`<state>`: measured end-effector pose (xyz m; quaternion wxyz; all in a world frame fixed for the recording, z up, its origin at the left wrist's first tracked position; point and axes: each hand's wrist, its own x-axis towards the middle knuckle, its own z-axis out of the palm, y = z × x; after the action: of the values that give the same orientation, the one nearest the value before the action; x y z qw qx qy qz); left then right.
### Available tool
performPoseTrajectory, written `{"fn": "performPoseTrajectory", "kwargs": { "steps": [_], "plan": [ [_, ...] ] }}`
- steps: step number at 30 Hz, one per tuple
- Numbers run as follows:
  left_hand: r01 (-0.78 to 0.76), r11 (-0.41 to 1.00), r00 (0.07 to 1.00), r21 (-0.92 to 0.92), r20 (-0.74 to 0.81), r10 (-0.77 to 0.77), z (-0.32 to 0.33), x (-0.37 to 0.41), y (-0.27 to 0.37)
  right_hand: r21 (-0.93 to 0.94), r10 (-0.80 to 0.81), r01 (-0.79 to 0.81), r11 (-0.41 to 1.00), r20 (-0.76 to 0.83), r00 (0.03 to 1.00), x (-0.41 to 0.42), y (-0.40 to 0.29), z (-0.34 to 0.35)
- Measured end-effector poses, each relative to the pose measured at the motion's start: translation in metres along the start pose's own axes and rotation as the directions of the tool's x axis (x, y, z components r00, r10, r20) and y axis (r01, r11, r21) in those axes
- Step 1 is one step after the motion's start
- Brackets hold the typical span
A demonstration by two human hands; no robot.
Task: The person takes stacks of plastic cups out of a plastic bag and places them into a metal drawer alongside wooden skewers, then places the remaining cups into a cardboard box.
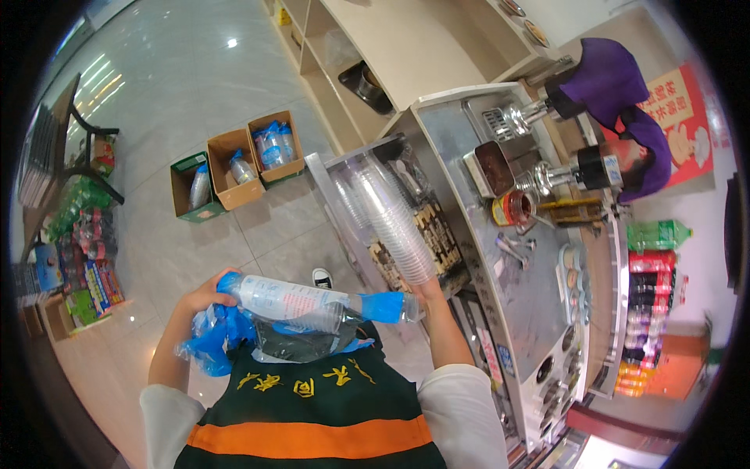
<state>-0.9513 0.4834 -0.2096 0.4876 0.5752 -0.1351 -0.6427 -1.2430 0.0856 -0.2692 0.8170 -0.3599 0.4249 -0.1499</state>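
My left hand (206, 293) grips the blue end of a printed plastic sleeve of clear plastic cups (293, 299), held level across my waist. Crumpled blue and clear plastic wrap (220, 340) hangs below that hand. My right hand (428, 293) holds the near end of a long stack of unwrapped clear plastic cups (394, 228), which reaches over an open metal drawer (322, 176). The right end of the sleeve lies close to my right wrist; I cannot tell whether they touch. Inside the drawer are another cup stack (350, 202), plastic-wrapped spoons (407, 176) and small patterned packets (436, 234).
Three open cardboard boxes (237, 196) with wrapped cup sleeves stand on the tiled floor. On the right, a steel counter (521, 293) carries a red-lidless jar (508, 210), metal tin (491, 170) and dispensers (551, 176). Bottled drinks (94, 234) are stacked at the left.
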Motion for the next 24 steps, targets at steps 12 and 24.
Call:
{"fn": "performPoseTrajectory", "kwargs": {
  "steps": [12,24],
  "plan": [
    [0.017,0.965,0.907,-0.263,-0.401,-0.126,0.11,-0.026,-0.021,-0.014,0.188,-0.187,0.982,0.007,0.982,0.139,0.033,-0.048],
    [0.106,0.988,0.85,-0.112,-0.506,-0.148,0.145,-0.008,0.0,-0.55,0.081,-0.055,0.833,0.024,0.996,0.117,0.01,-0.011]
  ]
}}
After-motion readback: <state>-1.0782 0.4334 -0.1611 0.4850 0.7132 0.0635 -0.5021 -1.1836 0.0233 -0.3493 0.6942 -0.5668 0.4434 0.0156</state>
